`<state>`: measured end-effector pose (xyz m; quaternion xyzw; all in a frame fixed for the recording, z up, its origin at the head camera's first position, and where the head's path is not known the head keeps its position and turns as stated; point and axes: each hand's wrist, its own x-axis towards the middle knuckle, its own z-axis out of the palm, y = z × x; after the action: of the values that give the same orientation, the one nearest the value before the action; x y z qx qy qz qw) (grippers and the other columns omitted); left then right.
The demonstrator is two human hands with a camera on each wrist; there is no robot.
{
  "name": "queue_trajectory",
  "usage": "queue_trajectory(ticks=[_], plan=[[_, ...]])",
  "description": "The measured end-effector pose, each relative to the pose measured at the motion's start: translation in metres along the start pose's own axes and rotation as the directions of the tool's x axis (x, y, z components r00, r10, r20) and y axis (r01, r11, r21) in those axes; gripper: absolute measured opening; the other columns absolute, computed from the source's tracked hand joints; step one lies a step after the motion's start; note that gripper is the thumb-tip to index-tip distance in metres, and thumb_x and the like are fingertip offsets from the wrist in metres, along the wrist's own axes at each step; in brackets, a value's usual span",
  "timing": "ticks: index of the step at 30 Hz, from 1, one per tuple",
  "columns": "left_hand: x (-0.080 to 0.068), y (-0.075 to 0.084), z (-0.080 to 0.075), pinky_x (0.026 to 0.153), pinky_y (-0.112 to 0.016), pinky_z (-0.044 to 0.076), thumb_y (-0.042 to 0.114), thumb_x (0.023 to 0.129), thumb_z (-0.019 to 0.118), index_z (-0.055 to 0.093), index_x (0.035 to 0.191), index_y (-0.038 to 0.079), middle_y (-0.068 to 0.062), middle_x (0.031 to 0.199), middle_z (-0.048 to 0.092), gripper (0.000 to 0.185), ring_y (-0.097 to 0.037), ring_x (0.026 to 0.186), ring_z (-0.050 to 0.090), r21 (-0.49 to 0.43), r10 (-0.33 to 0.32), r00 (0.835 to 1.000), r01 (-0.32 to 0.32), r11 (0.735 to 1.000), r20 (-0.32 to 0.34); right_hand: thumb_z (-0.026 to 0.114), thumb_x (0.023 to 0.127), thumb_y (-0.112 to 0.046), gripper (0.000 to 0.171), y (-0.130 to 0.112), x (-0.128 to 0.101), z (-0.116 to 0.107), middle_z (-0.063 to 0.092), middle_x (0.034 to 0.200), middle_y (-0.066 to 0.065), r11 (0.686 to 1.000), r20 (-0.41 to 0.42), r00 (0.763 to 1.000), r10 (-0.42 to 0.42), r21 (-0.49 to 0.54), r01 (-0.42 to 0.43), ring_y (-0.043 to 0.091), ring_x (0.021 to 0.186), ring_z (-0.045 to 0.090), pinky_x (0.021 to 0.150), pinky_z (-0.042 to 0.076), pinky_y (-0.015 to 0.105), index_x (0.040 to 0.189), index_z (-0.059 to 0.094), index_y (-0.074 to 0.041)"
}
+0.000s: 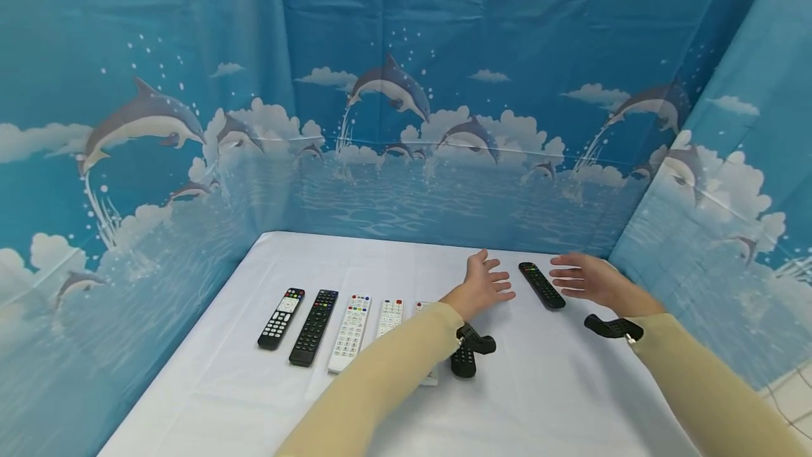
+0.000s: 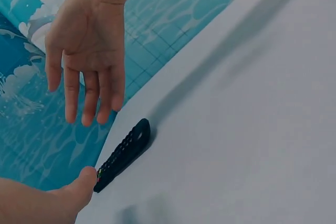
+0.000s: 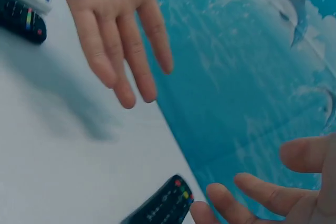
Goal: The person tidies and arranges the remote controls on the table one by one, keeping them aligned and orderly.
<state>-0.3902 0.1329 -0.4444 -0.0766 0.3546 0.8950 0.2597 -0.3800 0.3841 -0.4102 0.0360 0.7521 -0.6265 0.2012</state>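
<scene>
A black remote [image 1: 542, 285] lies on the white tablecloth [image 1: 545, 400] near the far right of the table. My left hand [image 1: 485, 286] hovers just left of it with fingers spread, palm toward it. My right hand [image 1: 586, 279] hovers just right of it, fingers straight and pointing left. Neither hand holds anything. In the left wrist view the remote [image 2: 123, 153] lies below the right hand [image 2: 86, 45], and the left thumb [image 2: 68, 198] is close to its end. In the right wrist view the remote [image 3: 163, 208] lies between the left hand [image 3: 113, 30] and the right hand [image 3: 283, 192].
A row of remotes lies to the left: a black one with white keys [image 1: 281, 318], a black one [image 1: 314, 326], two white ones [image 1: 350, 332] [image 1: 390, 316], and more partly hidden under my left forearm. Blue dolphin curtains [image 1: 393, 90] wall in the table on three sides.
</scene>
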Motion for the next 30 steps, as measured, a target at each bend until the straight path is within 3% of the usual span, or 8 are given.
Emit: queue_trajectory(ticks=[5,14,19,23,26,30], plan=[[0.006,-0.025,0.004,0.113,-0.066,0.025,0.046,0.106,0.039,0.027,0.156,-0.003,-0.036,0.155,0.025,0.072,-0.053,0.145,0.018,-0.026,-0.028,0.999,0.029,0.999,0.017,0.025,0.111,-0.045,0.07,0.025,0.007,-0.008,0.016,0.159,0.034,1.0,-0.062,0.998,0.015,-0.003,-0.015,0.048,0.146,0.022,0.116,0.024,0.058,0.159,0.01,0.004],[0.018,-0.058,-0.005,0.116,-0.065,0.013,0.046,0.107,0.033,0.016,0.158,-0.005,-0.036,0.159,0.015,0.074,-0.049,0.148,0.012,-0.087,0.009,0.999,-0.007,0.996,0.03,0.025,0.109,-0.05,0.076,0.046,0.023,-0.015,0.009,0.161,0.035,0.997,-0.117,0.992,0.038,0.067,-0.03,0.048,0.148,0.012,0.117,0.017,0.061,0.16,0.001,0.001],[0.027,-0.07,0.001,0.117,-0.064,0.011,0.049,0.106,0.035,0.014,0.159,-0.003,-0.032,0.161,0.012,0.076,-0.045,0.15,0.008,-0.047,-0.003,0.997,0.007,0.999,0.08,0.027,0.108,-0.053,0.078,0.052,0.028,-0.009,0.009,0.161,0.033,0.995,-0.136,0.99,0.047,0.09,-0.035,0.046,0.15,0.01,0.116,0.022,0.059,0.16,0.004,0.0],[0.031,-0.075,0.005,0.118,-0.063,0.009,0.049,0.106,0.036,0.015,0.158,-0.005,-0.031,0.162,0.012,0.078,-0.044,0.15,0.009,-0.037,-0.017,0.997,0.02,0.999,0.077,0.027,0.108,-0.051,0.076,0.054,0.025,-0.002,0.014,0.161,0.033,0.994,-0.131,0.99,0.058,0.098,-0.045,0.044,0.146,0.021,0.108,0.037,0.053,0.16,0.007,0.001],[0.03,-0.075,0.003,0.118,-0.063,0.008,0.047,0.107,0.033,0.014,0.157,-0.007,-0.031,0.162,0.012,0.076,-0.044,0.15,0.009,-0.042,-0.027,0.997,0.03,0.999,0.074,0.025,0.109,-0.05,0.075,0.055,0.022,0.004,0.017,0.16,0.033,0.992,-0.116,0.991,0.071,0.115,-0.057,0.042,0.141,0.029,0.103,0.043,0.049,0.16,0.009,0.002],[0.027,-0.071,0.0,0.118,-0.063,0.011,0.048,0.107,0.029,0.015,0.157,-0.008,-0.03,0.162,0.012,0.077,-0.045,0.15,0.012,-0.02,-0.038,0.994,0.04,0.999,0.098,0.025,0.109,-0.049,0.074,0.055,0.018,0.008,0.015,0.16,0.033,0.988,-0.105,0.991,0.083,0.136,-0.068,0.044,0.141,0.028,0.103,0.044,0.049,0.159,0.008,0.003]])
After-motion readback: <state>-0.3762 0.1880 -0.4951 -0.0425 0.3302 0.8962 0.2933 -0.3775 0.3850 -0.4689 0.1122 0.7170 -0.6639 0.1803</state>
